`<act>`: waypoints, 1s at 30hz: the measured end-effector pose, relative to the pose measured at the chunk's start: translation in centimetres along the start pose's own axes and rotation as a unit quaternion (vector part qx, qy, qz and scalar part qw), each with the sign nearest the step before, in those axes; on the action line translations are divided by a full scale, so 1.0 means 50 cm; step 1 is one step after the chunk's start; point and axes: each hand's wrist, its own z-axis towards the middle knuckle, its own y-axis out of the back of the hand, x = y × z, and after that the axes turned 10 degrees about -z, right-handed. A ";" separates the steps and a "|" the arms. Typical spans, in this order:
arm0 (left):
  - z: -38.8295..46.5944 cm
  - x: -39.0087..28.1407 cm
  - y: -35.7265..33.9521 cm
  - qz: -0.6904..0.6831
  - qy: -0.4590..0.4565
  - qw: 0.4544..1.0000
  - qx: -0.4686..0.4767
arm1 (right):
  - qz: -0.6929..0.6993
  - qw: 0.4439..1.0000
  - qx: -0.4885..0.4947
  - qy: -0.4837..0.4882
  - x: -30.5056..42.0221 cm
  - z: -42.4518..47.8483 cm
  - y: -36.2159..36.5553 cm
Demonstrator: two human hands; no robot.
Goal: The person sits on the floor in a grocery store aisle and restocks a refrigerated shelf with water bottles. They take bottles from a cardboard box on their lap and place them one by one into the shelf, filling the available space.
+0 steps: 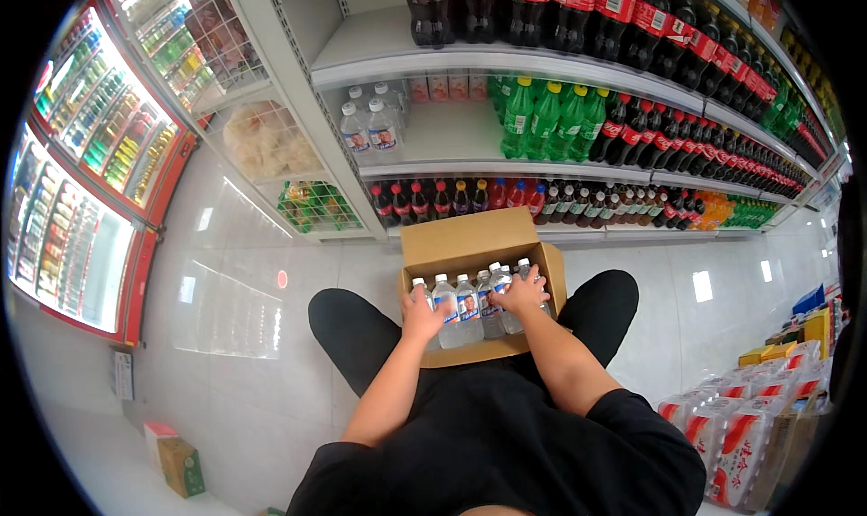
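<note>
An opened cardboard box [467, 237] stands before me between my knees, with several clear plastic bottles [467, 319] with white caps upright inside. My left hand [425, 314] is around the upper part of a bottle at the box's left end. My right hand [525, 291] reaches over the right end, its fingers around the top of a bottle [500, 279] and close to another. On the middle shelf, similar clear bottles [382, 133] stand at the left, and green soda bottles [544, 120] stand farther right.
Above and beyond the box run shelf edges [501, 170] with cola bottles [623, 126]. A white shelf upright [318, 110] and a wire-fronted rack [271, 137] are at left, lit drink coolers [88, 177] farther left. Wrapped drink packs [731, 441] lie on the right.
</note>
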 end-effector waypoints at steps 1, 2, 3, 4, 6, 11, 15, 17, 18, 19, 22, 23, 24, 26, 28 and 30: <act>-0.008 0.009 0.002 -0.020 0.007 1.000 0.007 | 0.001 1.000 -0.003 -0.003 -0.002 -0.003 0.000; -0.015 0.017 0.002 -0.007 0.010 1.000 0.023 | 0.002 1.000 -0.007 -0.006 -0.003 -0.004 0.000; -0.022 0.020 0.004 0.006 0.013 0.999 0.039 | 0.003 1.000 -0.011 -0.010 -0.005 -0.004 0.000; -0.027 0.021 0.006 0.019 0.016 0.998 0.055 | 0.005 1.000 -0.008 -0.011 -0.008 -0.005 0.001; -0.037 0.024 0.006 0.052 0.007 0.996 0.073 | 0.008 1.000 -0.002 -0.012 -0.014 -0.006 0.006; -0.050 0.021 -0.018 0.113 0.004 0.991 0.067 | 0.007 1.000 0.014 -0.021 -0.018 -0.001 0.005; -0.053 0.027 -0.024 0.133 -0.001 0.989 0.061 | 0.013 1.000 0.013 -0.014 -0.015 0.006 0.005; -0.055 0.018 -0.022 0.144 -0.009 0.987 0.075 | 0.013 1.000 0.026 -0.013 -0.013 0.012 0.019; -0.061 0.009 -0.021 0.156 -0.016 0.984 0.086 | 0.010 0.999 0.031 -0.017 -0.011 0.015 0.022; -0.066 -0.001 -0.019 0.169 -0.022 0.981 0.097 | 0.020 0.999 0.033 -0.028 -0.007 0.022 0.026; -0.081 -0.038 -0.006 0.145 -0.025 0.979 0.141 | 0.045 0.996 0.033 -0.063 0.011 0.046 0.023; -0.080 -0.042 -0.003 0.145 -0.041 0.976 0.156 | 0.047 0.996 0.033 -0.064 0.013 0.054 0.019; -0.086 -0.036 0.000 0.143 -0.053 0.973 0.170 | 0.047 0.996 0.036 -0.063 0.018 0.050 0.021; -0.088 -0.074 0.011 0.147 -0.051 0.966 0.208 | 0.044 0.995 0.042 -0.073 0.017 0.053 0.026; -0.089 -0.074 0.009 0.129 -0.071 0.960 0.240 | 0.033 0.995 0.061 -0.070 0.019 0.058 0.027; -0.084 -0.075 -0.001 0.138 -0.092 0.950 0.266 | 0.024 0.995 0.070 -0.071 0.018 0.063 0.031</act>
